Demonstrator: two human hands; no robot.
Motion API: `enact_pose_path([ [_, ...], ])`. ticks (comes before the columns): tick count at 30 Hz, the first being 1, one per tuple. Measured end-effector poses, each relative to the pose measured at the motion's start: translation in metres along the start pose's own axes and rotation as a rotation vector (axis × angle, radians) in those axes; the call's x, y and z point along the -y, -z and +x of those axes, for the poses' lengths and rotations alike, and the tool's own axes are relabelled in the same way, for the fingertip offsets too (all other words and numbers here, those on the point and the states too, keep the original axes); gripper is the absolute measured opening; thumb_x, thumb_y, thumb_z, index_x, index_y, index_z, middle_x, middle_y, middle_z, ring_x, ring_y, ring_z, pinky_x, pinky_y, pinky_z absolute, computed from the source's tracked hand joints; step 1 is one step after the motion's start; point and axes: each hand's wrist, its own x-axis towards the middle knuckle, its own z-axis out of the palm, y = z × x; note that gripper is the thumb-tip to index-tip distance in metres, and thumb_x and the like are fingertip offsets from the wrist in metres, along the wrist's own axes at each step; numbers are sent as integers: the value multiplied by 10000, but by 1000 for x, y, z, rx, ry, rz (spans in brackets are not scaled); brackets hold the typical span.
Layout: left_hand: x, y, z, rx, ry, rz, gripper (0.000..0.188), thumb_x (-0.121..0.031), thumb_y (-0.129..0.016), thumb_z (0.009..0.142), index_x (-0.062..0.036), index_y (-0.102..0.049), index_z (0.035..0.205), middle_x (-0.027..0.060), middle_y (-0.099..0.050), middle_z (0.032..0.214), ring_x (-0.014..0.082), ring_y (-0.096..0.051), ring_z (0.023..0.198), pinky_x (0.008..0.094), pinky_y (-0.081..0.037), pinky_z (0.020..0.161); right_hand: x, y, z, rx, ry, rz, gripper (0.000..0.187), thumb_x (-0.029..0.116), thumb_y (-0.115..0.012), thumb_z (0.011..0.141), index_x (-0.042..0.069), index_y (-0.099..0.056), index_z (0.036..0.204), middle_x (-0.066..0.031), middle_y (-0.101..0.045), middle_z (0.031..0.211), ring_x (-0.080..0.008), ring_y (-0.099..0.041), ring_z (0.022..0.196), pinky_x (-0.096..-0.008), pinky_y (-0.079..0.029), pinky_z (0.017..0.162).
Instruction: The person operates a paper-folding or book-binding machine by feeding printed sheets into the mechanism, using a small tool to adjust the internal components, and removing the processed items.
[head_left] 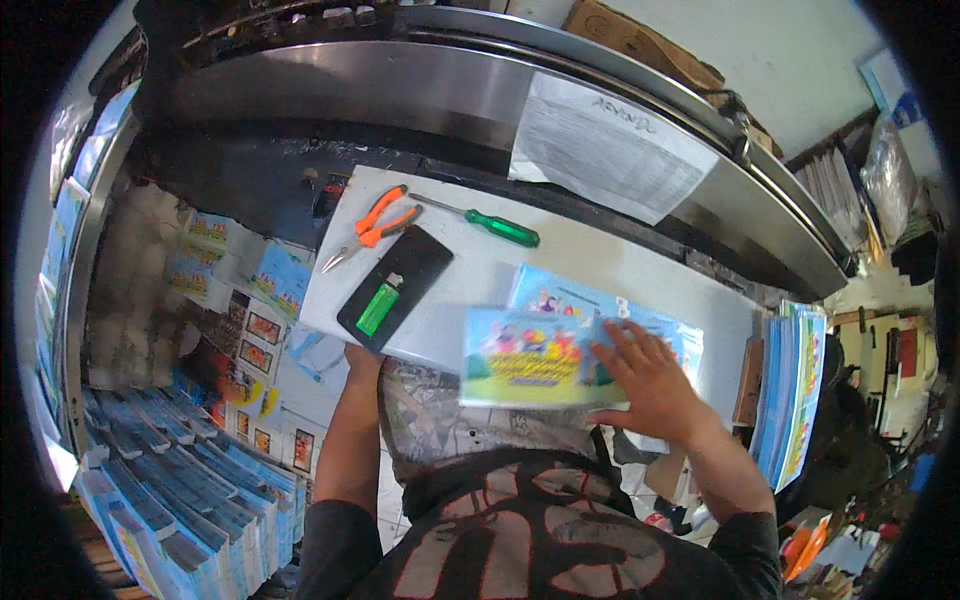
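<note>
My right hand [645,380] lies with fingers spread over the right end of a colourful booklet [530,365], which is blurred and reaches past the table's near edge. Beneath it, a second light-blue printed booklet [560,290] lies flat on the white table [480,270]. My left hand [362,357] is at the near left edge of the table, close to a black phone [400,285]; its fingers are hidden by the tabletop. A green lighter [378,308] rests on the phone. Orange-handled pliers [372,228] and a green-handled screwdriver [500,228] lie farther back.
Upright booklets [795,390] stand in a row at the table's right end, beside a brown block [748,380]. Several tall stacks of booklets [190,500] fill the lower left. Behind the table runs a metal machine rail [400,85] with a paper sheet [610,145] hung on it.
</note>
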Motion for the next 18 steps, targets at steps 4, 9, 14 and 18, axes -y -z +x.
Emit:
enact_pose_path([
  [4, 2, 7, -35, 5, 0, -49, 476, -358, -574, 894, 32, -600, 1166, 301, -630, 1117, 465, -593, 1057, 468, -483, 898, 31, -22, -12, -159, -31, 30, 898, 525, -761, 706, 57, -442, 1403, -238, -340, 1489, -414, -343, 1356, -567, -334, 1066],
  [9, 14, 18, -90, -111, 6, -255, 444, -302, -611, 906, 45, -602, 1183, 249, -659, 1103, 379, -646, 1008, 424, -500, 870, 20, -32, -18, -196, 27, 187, 825, 414, -776, 730, 43, -439, 1385, -258, -358, 1462, -455, -314, 1371, -586, -305, 1099],
  [14, 29, 38, -143, -197, -13, -340, 353, -203, -615, 931, 33, -604, 1192, 164, -673, 1051, 237, -646, 927, 337, -502, 818, 12, -32, -20, -177, 97, 228, 781, 294, -785, 747, 50, -417, 1391, -240, -373, 1460, -467, -302, 1377, -558, -326, 1103],
  [18, 3, 62, -164, -221, 40, -414, 318, -195, -600, 953, 24, -610, 1183, 129, -669, 1024, 178, -619, 900, 303, -492, 803, -4, -10, -16, -76, 108, 448, 670, 223, -755, 772, 47, -458, 1345, -203, -437, 1421, -411, -408, 1321, -477, -400, 1064],
])
